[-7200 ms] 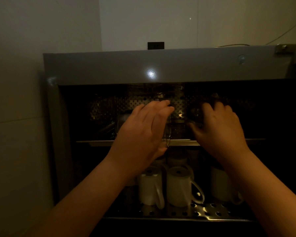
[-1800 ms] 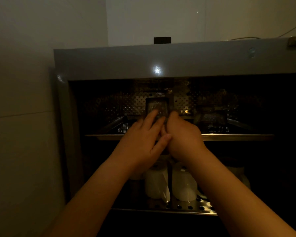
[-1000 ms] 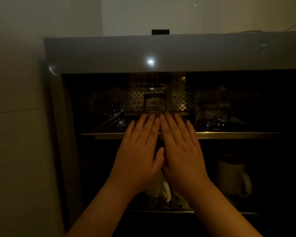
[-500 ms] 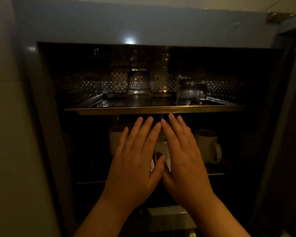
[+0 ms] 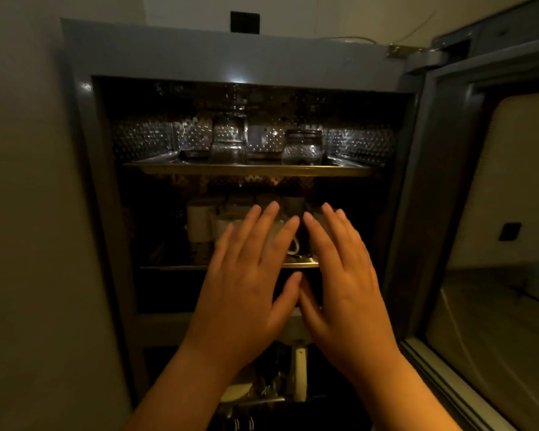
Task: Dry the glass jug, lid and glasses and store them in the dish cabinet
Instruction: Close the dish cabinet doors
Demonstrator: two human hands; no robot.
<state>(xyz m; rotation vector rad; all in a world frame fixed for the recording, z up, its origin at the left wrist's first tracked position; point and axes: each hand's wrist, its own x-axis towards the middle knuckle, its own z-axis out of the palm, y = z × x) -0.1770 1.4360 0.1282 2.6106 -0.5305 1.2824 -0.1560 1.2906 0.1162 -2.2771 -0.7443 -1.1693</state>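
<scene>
Inside the grey metal dish cabinet [image 5: 231, 57], door swung open at right: two clear drinking glasses [image 5: 302, 147] upside down on the steel upper shelf [image 5: 249, 170], one left of centre with something clear stacked on it, one right of centre, well apart. Behind them, a perforated shiny back wall [image 5: 143, 141]. On the lower shelf [image 5: 175, 266], white ceramic mugs [image 5: 199, 223], partly hidden behind the fingers. Below, a dim compartment with pale objects, too dark to name.

In front of the lower shelf: left hand [image 5: 249, 290] and right hand [image 5: 343, 287], both flat, fingers straight and spread, holding nothing, thumbs nearly touching. Nothing between the hands and the glasses above.

Compared with half a second ago: hands lower against the cabinet, fingertips now level with the mugs rather than just under the upper shelf; more of the cabinet top and bottom in view.

Pale tiled wall at left, dim light, a small black box [image 5: 245, 22] on the wall above the cabinet.
</scene>
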